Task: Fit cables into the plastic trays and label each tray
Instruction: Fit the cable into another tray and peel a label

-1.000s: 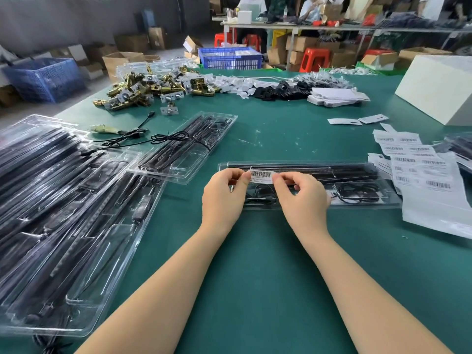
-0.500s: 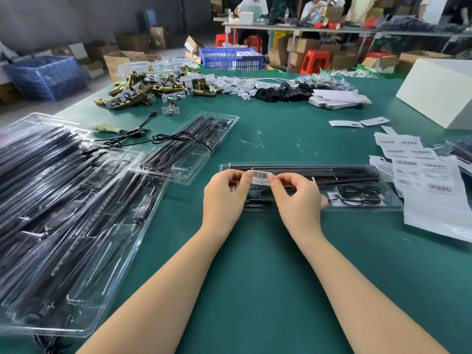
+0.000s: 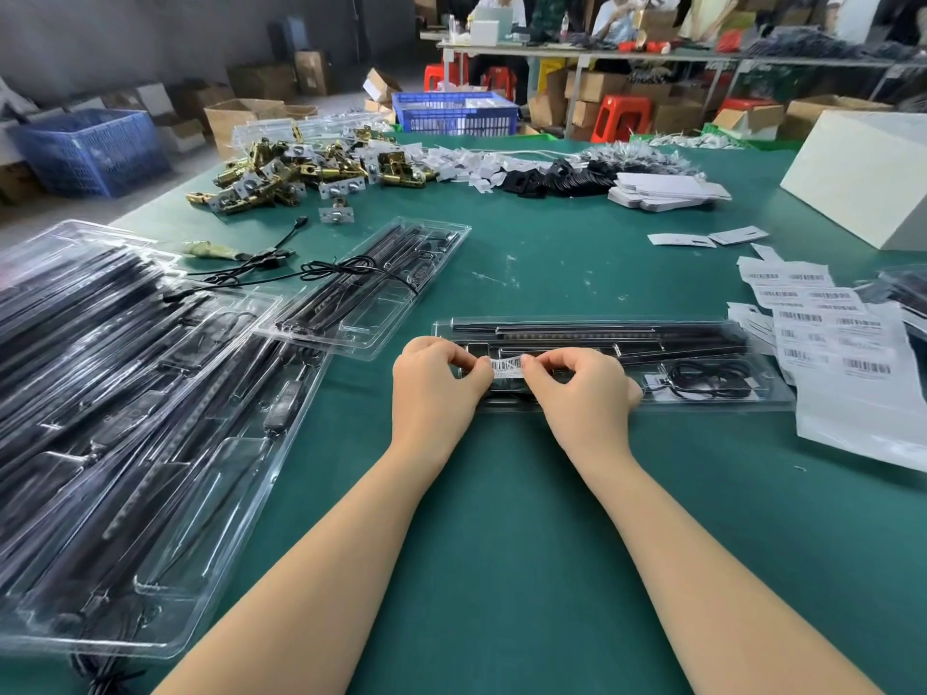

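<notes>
Barcode label [image 3: 507, 366] stretched between both hands over the clear plastic tray [image 3: 702, 398] lying crosswise on the green bench [image 3: 501, 519]; left hand [image 3: 435, 388] pinches the label's left end with curled fingers, right hand [image 3: 582, 393] pinches the right end likewise. Tray holds black bars along its far side and a coiled black cable [image 3: 702, 378] toward its right end. Sheets of barcode labels [image 3: 822, 323] lie just right of it; a second filled tray [image 3: 371, 288] sits to the far left, beside a stack of trays [image 3: 125, 418] at the left edge
</notes>
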The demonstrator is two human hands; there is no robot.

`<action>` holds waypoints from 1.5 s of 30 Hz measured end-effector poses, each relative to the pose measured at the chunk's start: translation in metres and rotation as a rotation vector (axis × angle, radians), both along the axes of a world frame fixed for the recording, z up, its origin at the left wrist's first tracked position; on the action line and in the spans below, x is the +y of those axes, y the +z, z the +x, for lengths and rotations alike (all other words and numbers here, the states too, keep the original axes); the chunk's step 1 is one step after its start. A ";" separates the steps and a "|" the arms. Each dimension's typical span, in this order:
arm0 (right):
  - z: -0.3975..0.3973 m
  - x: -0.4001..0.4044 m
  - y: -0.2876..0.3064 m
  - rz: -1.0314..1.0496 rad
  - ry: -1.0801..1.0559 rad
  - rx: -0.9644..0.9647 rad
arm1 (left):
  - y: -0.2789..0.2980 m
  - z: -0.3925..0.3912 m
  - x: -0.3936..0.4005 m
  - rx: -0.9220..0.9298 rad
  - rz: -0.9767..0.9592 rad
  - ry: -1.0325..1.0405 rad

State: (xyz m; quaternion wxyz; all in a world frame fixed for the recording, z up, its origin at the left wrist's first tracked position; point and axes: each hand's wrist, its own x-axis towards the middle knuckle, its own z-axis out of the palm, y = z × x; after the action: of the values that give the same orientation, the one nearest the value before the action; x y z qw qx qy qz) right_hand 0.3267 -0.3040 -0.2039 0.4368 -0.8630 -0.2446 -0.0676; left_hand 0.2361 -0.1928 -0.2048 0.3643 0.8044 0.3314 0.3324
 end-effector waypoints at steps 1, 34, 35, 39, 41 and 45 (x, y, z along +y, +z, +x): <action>0.000 0.000 0.000 -0.009 -0.005 -0.006 | 0.000 0.000 0.000 0.002 0.003 -0.002; -0.004 -0.012 -0.001 -0.499 0.247 -0.379 | 0.008 -0.002 -0.011 0.412 0.483 -0.147; -0.001 -0.014 -0.002 -0.584 0.233 -0.388 | 0.007 -0.002 -0.012 0.466 0.489 -0.144; 0.011 -0.028 0.003 -0.690 0.086 -0.312 | 0.007 -0.004 -0.011 0.562 0.473 -0.080; 0.016 -0.034 0.006 -0.720 0.047 -0.266 | 0.009 -0.005 -0.009 0.568 0.451 -0.060; 0.034 -0.052 0.015 -0.722 -0.108 -0.144 | 0.009 -0.008 -0.008 0.546 0.430 -0.043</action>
State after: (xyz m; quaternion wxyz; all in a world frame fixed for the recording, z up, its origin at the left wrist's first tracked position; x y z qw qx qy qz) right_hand 0.3611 -0.3561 -0.1891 0.0817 -0.9662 -0.2369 -0.0603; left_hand 0.2280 -0.2006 -0.1956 0.0916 0.9288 0.3219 0.1592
